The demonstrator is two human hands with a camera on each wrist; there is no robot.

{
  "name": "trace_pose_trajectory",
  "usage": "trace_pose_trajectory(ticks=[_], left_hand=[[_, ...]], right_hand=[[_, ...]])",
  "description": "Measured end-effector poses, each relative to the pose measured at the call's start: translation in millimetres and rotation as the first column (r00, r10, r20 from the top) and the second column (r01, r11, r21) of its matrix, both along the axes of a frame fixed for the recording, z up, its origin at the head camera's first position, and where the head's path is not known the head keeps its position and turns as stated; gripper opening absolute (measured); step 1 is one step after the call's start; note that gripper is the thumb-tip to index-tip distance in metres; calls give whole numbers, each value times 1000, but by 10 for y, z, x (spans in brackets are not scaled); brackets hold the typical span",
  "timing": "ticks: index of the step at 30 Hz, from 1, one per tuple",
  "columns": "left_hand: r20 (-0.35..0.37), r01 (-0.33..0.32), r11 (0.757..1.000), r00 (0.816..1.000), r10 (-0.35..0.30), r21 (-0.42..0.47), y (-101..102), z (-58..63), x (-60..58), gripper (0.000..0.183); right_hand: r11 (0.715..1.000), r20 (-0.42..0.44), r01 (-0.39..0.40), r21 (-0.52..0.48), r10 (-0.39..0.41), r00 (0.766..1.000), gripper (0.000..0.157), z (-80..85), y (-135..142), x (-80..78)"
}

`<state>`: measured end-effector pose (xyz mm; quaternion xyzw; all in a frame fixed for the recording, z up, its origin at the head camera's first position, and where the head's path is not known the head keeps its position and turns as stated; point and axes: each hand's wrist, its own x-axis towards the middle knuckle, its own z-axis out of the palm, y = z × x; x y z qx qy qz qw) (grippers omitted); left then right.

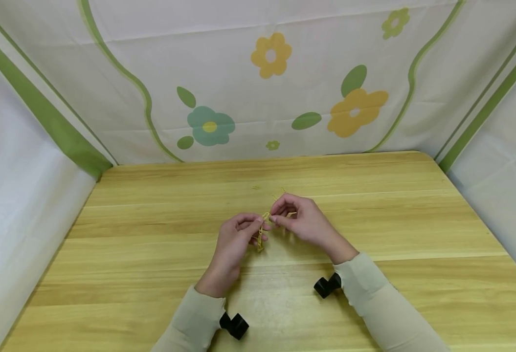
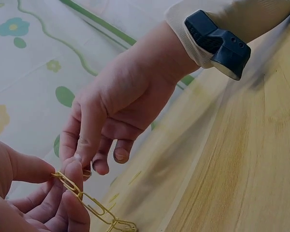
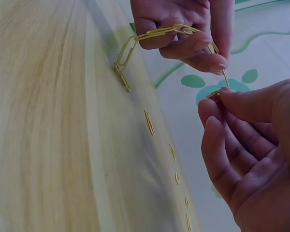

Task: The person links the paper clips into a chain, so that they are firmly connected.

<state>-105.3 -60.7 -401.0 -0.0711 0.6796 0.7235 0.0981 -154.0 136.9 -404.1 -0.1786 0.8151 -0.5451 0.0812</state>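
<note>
While the left hand pinched the yellow paper-clip chain between thumb and fingers, the right hand held a paper clip in a narrow pinch, just beside the left fingertips. One end of the chain pointed toward that pinch, both hands being close to it; from there its long axis ran back across the left fingers to a drooping tail over the tabletop. Whether the pinched clip was hooked on could not be told. From the head, the loose paper clips were mere slivers beyond the hands; the right wrist view spread five in a row and showed wire reaching the right thumb.
</note>
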Motion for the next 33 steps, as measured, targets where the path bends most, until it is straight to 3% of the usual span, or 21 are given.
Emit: trace_pose_trajectory(ticks=[13,21,29,33], left_hand=[[-16,-20,1000,1000,19,-23,-27,-2,-19,21],[-42,-44,990,998,38,-131,-19,-30,-31,17],[-50,47,975,997,-60,-218,-12,-11,2,21],[-53,33,973,998,-47,-229,-13,-5,9,19]], right_hand=[[996,-18,-11,93,12,1000,9,17,86,-33],[995,-18,23,94,-22,1000,9,3,102,-60],[992,11,-34,119,33,999,8,14,61,-39],[992,10,-35,119,34,999,10,20,40,-28]])
